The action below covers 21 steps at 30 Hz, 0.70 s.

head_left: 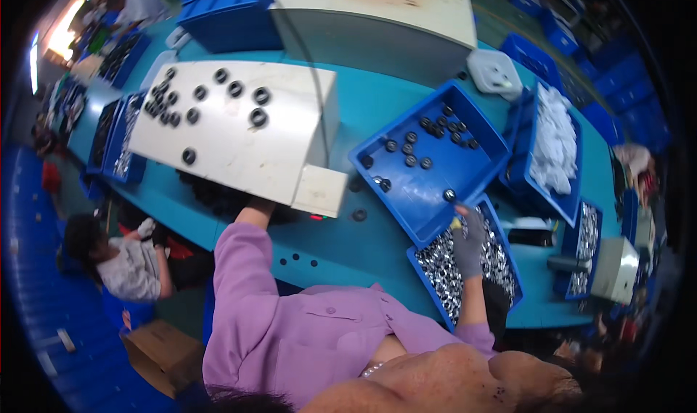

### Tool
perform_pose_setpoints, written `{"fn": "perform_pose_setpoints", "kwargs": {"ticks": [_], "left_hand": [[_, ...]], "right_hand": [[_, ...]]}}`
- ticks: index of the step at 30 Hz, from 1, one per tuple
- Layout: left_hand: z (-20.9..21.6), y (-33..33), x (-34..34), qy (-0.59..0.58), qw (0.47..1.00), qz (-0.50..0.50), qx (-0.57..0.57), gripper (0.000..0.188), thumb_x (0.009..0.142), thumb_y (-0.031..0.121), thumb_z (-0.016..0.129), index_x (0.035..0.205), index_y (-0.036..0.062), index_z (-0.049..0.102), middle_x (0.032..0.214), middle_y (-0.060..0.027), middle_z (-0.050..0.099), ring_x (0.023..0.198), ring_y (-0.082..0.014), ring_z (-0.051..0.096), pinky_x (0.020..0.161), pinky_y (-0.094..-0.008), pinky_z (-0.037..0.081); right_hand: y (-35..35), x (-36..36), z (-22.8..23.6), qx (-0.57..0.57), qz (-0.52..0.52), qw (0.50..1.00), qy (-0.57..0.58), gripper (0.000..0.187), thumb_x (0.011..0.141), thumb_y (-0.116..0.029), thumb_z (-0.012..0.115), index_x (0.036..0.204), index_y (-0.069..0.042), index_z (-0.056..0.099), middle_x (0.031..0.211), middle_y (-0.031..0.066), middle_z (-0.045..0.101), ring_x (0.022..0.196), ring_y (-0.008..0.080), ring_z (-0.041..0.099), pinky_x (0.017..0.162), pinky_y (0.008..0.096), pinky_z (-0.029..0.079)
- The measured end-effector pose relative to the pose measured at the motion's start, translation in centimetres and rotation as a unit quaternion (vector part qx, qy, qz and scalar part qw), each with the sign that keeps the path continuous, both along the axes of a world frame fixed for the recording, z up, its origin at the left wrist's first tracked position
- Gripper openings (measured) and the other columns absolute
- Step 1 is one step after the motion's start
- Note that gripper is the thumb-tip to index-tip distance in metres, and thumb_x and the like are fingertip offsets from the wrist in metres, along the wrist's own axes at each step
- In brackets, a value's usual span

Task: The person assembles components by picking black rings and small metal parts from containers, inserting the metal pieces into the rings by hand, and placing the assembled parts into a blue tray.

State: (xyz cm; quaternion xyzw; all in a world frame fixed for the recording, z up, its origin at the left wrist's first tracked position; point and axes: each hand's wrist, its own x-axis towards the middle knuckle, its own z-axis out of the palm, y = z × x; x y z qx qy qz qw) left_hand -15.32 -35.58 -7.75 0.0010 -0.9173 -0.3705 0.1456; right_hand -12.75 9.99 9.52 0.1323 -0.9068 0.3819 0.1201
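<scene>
My right hand (470, 240), in a grey glove with a yellow patch at a fingertip, reaches over a blue bin of small shiny metal parts (437, 271). Its fingers stretch toward a black round part (449, 194) at the near edge of a large blue tray (406, 210); the part looks just beyond the fingertips. More black ring-like parts (409, 149) are scattered in that tray. On the left, my forearm in a lilac sleeve goes under a white box-shaped housing (239, 173). Only the wrist of my left hand (255, 213) shows; its fingers are hidden.
Several black rings (234, 88) sit on the housing, which has a cable running over it. A second white housing (377, 35) stands behind. At right are a bin of white cloth-like items (555, 144) and a white container (495, 72). Another person (134, 264) sits at left.
</scene>
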Motion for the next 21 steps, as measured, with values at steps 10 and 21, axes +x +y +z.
{"fn": "perform_pose_setpoints", "kwargs": {"ticks": [10,21], "left_hand": [[-1.3,5.2,-0.5,-0.012,0.986,-0.071,0.15,0.052,0.095,0.038,0.046,0.139,0.0109,0.051,0.146,-0.0148,0.046,0.138,-0.0326,0.038,0.116,-0.049,0.025],[-1.3,5.8,-4.8,-0.001,0.952,-0.121,0.282,0.052,0.095,0.039,0.045,0.139,0.0108,0.05,0.147,-0.0144,0.045,0.139,-0.0319,0.038,0.116,-0.0483,0.025]], "right_hand": [[-0.7,-6.1,-1.3,0.038,0.038,0.998,-0.033,0.028,0.076,-0.001,0.063,0.104,-0.005,0.064,0.107,0.0095,0.065,0.101,0.0308,0.056,0.085,0.0392,0.048],[0.3,-13.3,-6.0,0.085,0.072,0.991,-0.074,0.026,0.077,-0.01,0.063,0.103,-0.006,0.064,0.104,0.0142,0.066,0.103,0.0357,0.055,0.087,0.0445,0.047]]}}
